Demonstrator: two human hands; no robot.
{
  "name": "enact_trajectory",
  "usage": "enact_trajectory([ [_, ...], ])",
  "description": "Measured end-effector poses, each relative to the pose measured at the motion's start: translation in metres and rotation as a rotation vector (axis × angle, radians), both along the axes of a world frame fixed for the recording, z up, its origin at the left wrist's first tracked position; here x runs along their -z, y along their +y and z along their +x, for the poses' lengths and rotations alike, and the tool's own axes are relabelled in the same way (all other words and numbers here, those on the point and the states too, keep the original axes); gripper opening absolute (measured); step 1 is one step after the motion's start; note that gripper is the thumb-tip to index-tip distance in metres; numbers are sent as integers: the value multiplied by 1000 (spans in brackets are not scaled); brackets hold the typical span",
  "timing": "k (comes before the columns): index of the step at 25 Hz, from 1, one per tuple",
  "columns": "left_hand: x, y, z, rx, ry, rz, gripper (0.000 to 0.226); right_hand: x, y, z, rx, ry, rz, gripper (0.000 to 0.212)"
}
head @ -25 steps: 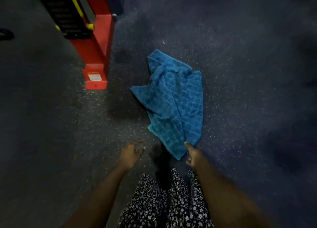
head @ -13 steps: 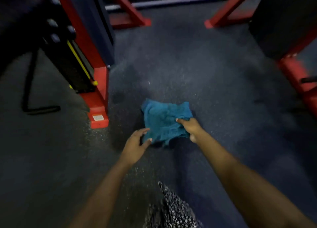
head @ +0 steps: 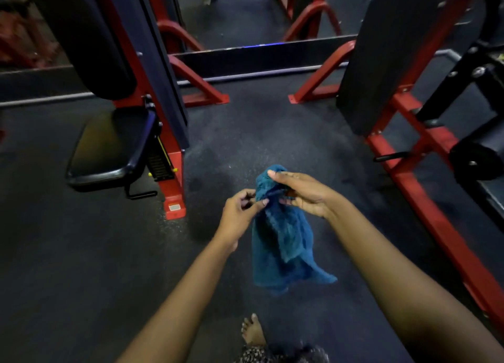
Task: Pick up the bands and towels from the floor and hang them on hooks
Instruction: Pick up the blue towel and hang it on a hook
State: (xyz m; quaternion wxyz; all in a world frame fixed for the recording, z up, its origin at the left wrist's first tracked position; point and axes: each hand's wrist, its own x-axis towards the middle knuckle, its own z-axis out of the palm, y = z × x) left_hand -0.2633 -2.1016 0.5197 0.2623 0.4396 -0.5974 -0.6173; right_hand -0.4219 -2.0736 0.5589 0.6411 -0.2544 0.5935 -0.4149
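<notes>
A blue towel (head: 283, 237) hangs in the air in front of me, off the dark floor. My right hand (head: 302, 193) grips its bunched top, thumb over the cloth. Beside it, my left hand (head: 240, 207) pinches the towel's upper left edge. The lower end of the towel dangles loose between my forearms. No hooks or bands are in view.
A red-framed gym machine with a black seat (head: 109, 149) stands at the left. Another red frame (head: 425, 182) with black pads runs along the right. A mirror wall (head: 256, 16) is ahead. Dark speckled floor (head: 81, 267) lies between them; my bare foot (head: 252, 332) shows below.
The towel lay spread on the floor, then my right hand gathered it. Now it is lifted and hangs from both hands, and my view has risen from the floor toward the machines.
</notes>
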Motion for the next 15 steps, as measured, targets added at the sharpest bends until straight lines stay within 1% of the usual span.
enact_trajectory([
  [1, -12, 6, 3, 23, 24, 53, 2, -6, 16, 4, -22, 10, -28, 15],
  [2, -22, 11, 6, 51, 7, 70, 8, -10, 30, 9, -52, 32, -52, 18],
  [4, -38, 23, 10, 70, -31, 110, 19, -17, 57, 23, -99, 117, -92, 34],
  [5, -44, 30, 11, 69, -49, 127, 20, -21, 69, 29, -108, 173, -114, 41],
  [7, -57, 50, 12, 114, -85, 135, 21, -27, 92, 34, -122, 288, -147, 46],
  [8, -64, 64, 13, 149, -94, 142, 21, -31, 107, 33, -123, 314, -159, 46],
  [9, -71, 78, 14, 181, -73, 169, 22, -35, 124, 31, -126, 329, -172, 41],
  [12, -89, 124, 19, 324, -4, 231, 26, -41, 184, 25, -47, 430, -168, 11],
  [13, -90, 135, 21, 348, -4, 224, 28, -40, 207, 23, 12, 465, -146, 10],
  [15, -92, 149, 23, 386, -43, 143, 33, -36, 255, 20, 132, 534, -92, 20],
])
